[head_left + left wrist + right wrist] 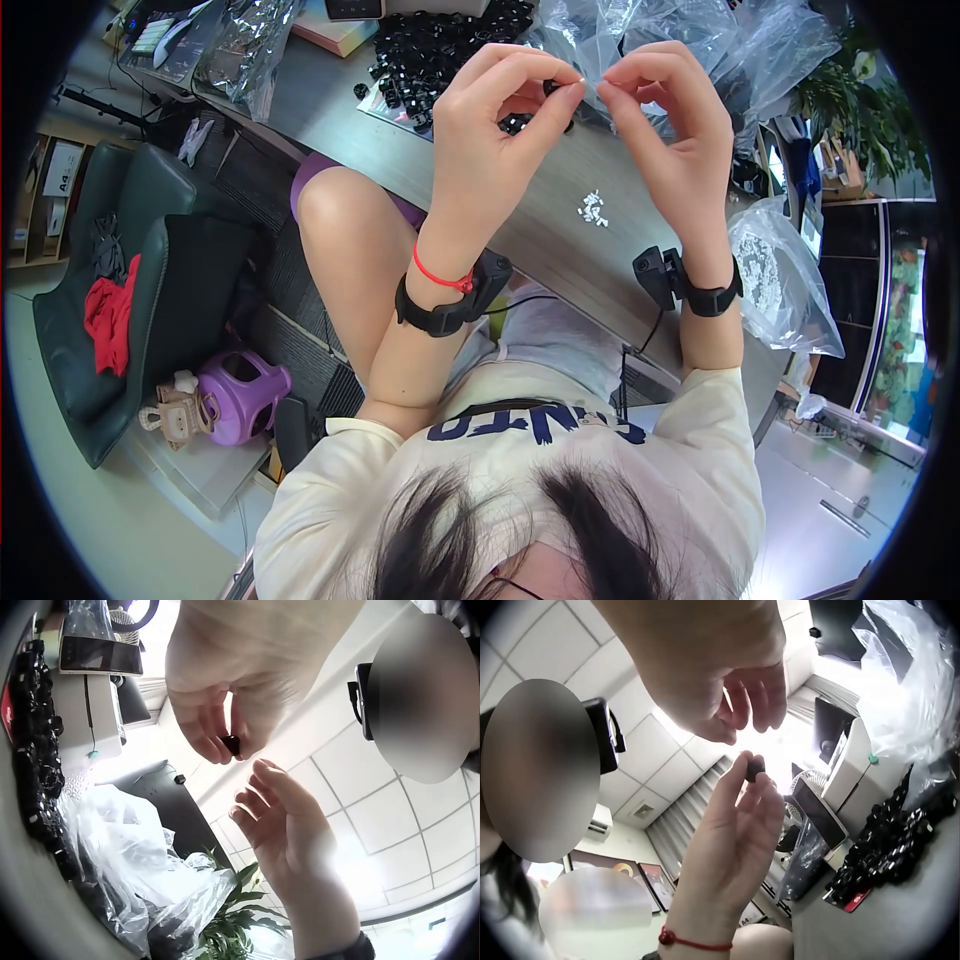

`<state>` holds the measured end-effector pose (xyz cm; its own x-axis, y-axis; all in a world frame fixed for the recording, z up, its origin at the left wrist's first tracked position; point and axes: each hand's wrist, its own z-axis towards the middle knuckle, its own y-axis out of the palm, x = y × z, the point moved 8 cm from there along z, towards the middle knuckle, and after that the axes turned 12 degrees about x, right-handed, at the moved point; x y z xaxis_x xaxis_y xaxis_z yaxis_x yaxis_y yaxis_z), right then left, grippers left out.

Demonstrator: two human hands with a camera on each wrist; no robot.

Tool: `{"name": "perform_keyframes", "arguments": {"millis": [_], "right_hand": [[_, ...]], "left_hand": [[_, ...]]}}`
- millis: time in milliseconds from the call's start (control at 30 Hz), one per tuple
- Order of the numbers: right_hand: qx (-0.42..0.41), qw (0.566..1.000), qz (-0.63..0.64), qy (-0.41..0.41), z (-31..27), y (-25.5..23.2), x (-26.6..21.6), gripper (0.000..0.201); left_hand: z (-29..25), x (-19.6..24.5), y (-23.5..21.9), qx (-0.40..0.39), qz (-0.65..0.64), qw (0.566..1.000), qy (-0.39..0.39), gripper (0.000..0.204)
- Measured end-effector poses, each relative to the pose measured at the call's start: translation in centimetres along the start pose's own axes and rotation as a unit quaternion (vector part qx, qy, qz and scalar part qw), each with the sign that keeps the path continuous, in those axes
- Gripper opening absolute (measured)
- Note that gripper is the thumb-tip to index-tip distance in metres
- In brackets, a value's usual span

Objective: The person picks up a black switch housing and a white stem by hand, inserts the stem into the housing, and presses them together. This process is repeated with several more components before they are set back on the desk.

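In the head view my left hand (487, 125), with a red cord at its wrist, is raised over the table. Its thumb and fingers pinch a small black block-like piece (756, 768), which also shows at the fingertips in the left wrist view. Facing it is my right hand (672, 118), its curled fingertips near the left hand's. Thumb and forefinger lie close together there; I cannot tell whether something tiny is between them. Below the hands, a small scatter of white bits (592, 209) lies on the grey table (530, 215).
Many black pieces (405, 60) are heaped at the table's far side. Clear plastic bags (690, 30) spread behind the right hand. Another clear bag (765, 270) with white bits sits by the right forearm. A green chair (150, 210) stands at the left.
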<state>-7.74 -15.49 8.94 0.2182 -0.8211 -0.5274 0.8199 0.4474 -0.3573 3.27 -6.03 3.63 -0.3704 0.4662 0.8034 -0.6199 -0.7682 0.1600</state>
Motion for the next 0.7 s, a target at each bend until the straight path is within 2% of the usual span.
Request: {"name": "perform_keyframes", "arguments": {"millis": [133, 200, 700], "right_hand": [[0.014, 0.995, -0.087, -0.043, -0.1, 0.5, -1.5, 0.011], [0.013, 0.995, -0.086, -0.045, -0.2, 0.6, -1.4, 0.01], [-0.012, 0.995, -0.091, -0.025, -0.3, 1.0, -0.8, 0.01]], "left_hand": [[0.1, 0.5, -0.2, 0.029, 0.015, 0.999, 0.027, 0.01], [0.2, 0.9, -0.5, 0.061, 0.012, 0.997, 0.052, 0.009], [0.0, 0.7, -0.5, 0.024, 0.045, 0.998, 0.035, 0.012]]}}
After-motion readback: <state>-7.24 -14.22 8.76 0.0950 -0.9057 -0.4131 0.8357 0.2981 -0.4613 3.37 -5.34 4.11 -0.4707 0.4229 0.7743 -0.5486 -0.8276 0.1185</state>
